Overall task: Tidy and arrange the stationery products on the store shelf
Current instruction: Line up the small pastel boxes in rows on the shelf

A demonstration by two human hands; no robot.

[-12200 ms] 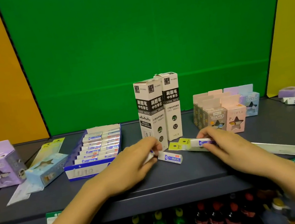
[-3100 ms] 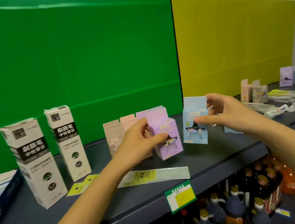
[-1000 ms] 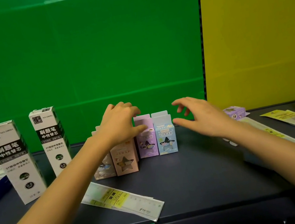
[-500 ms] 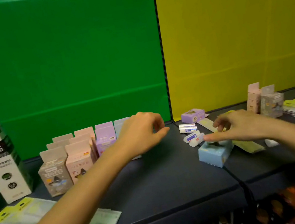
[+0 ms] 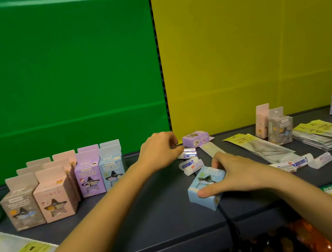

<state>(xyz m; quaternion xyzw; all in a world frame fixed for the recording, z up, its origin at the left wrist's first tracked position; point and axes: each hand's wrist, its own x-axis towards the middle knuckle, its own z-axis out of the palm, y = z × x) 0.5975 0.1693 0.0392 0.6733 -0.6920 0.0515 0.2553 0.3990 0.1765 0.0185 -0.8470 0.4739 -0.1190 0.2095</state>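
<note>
A light blue star-window box (image 5: 204, 187) lies on its side near the shelf's front edge, and my right hand (image 5: 233, 175) grips it from above. My left hand (image 5: 161, 152) reaches to a small white eraser (image 5: 188, 155) with its fingertips pinched on the near end. Two more erasers (image 5: 191, 165) lie just in front of that one. A purple box (image 5: 196, 139) lies flat behind them. At the left, several upright star-window boxes (image 5: 54, 201) stand in rows, pink, grey, purple and blue.
The dark shelf (image 5: 155, 223) has long packaged rulers (image 5: 262, 148) at the right and another packet (image 5: 11, 250) at the front left. Loose erasers (image 5: 300, 163) lie right of my right hand. Upright boxes (image 5: 278, 128) stand at the back right. Bottles sit below the shelf.
My right hand has closed down onto the light blue box. My left hand has moved right, away from the upright boxes, to the erasers.
</note>
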